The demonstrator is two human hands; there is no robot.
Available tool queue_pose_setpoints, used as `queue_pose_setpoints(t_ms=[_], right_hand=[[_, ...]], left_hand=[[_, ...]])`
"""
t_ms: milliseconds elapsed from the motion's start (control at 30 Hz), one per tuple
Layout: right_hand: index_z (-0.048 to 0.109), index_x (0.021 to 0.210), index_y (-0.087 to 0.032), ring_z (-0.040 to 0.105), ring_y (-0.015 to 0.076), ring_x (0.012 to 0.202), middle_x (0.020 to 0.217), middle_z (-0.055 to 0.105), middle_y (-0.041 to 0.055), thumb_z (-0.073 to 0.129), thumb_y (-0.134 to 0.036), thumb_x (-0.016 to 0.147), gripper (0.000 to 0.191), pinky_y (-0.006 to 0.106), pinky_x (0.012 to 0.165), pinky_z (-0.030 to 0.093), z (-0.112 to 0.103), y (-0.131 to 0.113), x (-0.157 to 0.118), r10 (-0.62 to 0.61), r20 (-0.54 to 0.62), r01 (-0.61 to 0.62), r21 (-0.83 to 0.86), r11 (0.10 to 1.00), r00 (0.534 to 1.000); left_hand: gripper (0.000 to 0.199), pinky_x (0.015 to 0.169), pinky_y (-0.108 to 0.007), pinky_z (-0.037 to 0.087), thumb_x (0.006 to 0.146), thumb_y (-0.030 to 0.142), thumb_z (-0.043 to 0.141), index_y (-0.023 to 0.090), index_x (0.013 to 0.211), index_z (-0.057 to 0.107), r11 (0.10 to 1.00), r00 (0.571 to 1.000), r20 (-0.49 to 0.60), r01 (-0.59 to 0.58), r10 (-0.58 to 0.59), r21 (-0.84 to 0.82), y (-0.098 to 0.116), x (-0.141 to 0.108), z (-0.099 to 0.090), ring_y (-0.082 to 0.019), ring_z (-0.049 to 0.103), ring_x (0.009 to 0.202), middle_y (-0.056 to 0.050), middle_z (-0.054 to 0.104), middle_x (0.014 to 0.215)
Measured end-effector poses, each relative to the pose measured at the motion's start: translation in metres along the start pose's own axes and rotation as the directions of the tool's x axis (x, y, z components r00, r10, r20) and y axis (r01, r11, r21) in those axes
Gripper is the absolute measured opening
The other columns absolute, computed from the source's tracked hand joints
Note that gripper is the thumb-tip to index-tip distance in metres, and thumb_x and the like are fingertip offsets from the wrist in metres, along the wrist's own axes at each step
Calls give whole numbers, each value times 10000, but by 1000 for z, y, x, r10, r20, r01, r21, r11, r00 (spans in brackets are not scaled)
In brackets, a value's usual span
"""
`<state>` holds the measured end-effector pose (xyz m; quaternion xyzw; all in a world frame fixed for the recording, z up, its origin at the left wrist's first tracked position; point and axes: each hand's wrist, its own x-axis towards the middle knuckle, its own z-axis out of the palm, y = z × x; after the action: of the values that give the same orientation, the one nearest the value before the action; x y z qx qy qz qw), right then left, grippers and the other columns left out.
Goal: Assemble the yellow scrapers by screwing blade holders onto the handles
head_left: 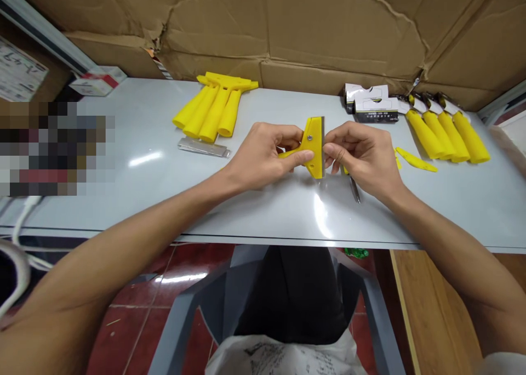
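My left hand is closed round the neck of a yellow scraper, thumb on its front face. The scraper head stands upright, a screw near its top and a thin metal blade along its right edge. At that edge my right hand has thumb and fingers pinched together against the blade; whether it holds anything more is hidden. Below the right hand lies a screwdriver, its yellow handle mostly covered. A loose yellow piece rests right of that hand.
Yellow scraper handles lie at the back left, with a stack of metal blades before them. Small black-and-white boxes and several yellow scrapers with dark heads sit back right. Cardboard lines the back of the table.
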<state>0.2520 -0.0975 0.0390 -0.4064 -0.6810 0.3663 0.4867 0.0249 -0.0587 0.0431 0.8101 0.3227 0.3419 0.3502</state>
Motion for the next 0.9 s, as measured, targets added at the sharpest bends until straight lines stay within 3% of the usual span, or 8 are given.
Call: queue_pose_setpoints(t_ms=[133, 267, 500, 700, 800, 900], right_hand=[[728, 945, -228, 724, 148, 632, 764, 768, -10, 866, -621, 857, 426, 263, 549, 611, -4, 5, 2, 77, 120, -76, -13, 997, 990], [707, 1059, -226, 825, 218, 724, 824, 832, 6, 932, -562, 802, 479, 317, 663, 685, -7, 6, 2, 173, 277, -186, 21, 982, 945], [740, 1095, -207, 836, 198, 729, 827, 826, 0, 909, -495, 860, 409, 291, 706, 673, -1, 6, -4, 96, 143, -93, -29, 995, 985], [755, 1145, -207, 847, 226, 808, 928, 835, 31, 883, -598, 847, 508, 346, 763, 692, 3, 5, -5, 138, 136, -140, 2, 990, 981], [737, 1060, -192, 858, 259, 848, 879, 842, 51, 871, -629, 847, 504, 374, 794, 692, 4, 4, -5, 192, 158, -196, 9, 981, 968], [698, 991, -200, 848, 250, 769, 770, 818, 27, 851, -621, 876, 463, 360, 738, 660, 5, 2, -7, 172, 142, -170, -26, 985, 975]], left_hand=[[429, 554, -256, 533, 931, 601, 754, 193, 809, 694, 999, 999, -4, 35, -35, -6, 2, 2, -3, -129, 659, 611, -1, 679, 730], [452, 575, -259, 569, 926, 637, 754, 195, 840, 718, 999, 999, 4, 47, -47, -26, 5, 4, -6, -136, 682, 621, -14, 716, 748], [455, 578, -257, 603, 893, 626, 800, 174, 934, 768, 992, 995, -68, 71, -78, -100, 7, 3, -3, -136, 705, 660, -65, 808, 933], [427, 535, -245, 560, 888, 594, 817, 171, 937, 778, 984, 987, -112, 94, -111, -150, 8, 3, -5, -131, 690, 631, -57, 801, 862], [425, 485, -237, 495, 883, 599, 817, 178, 909, 771, 983, 988, -77, 124, -135, -138, 9, 4, -7, -135, 692, 621, -55, 800, 862], [429, 458, -225, 458, 879, 606, 821, 182, 885, 756, 982, 989, -26, 143, -147, -127, 11, 4, -8, -138, 700, 625, -46, 788, 834]])
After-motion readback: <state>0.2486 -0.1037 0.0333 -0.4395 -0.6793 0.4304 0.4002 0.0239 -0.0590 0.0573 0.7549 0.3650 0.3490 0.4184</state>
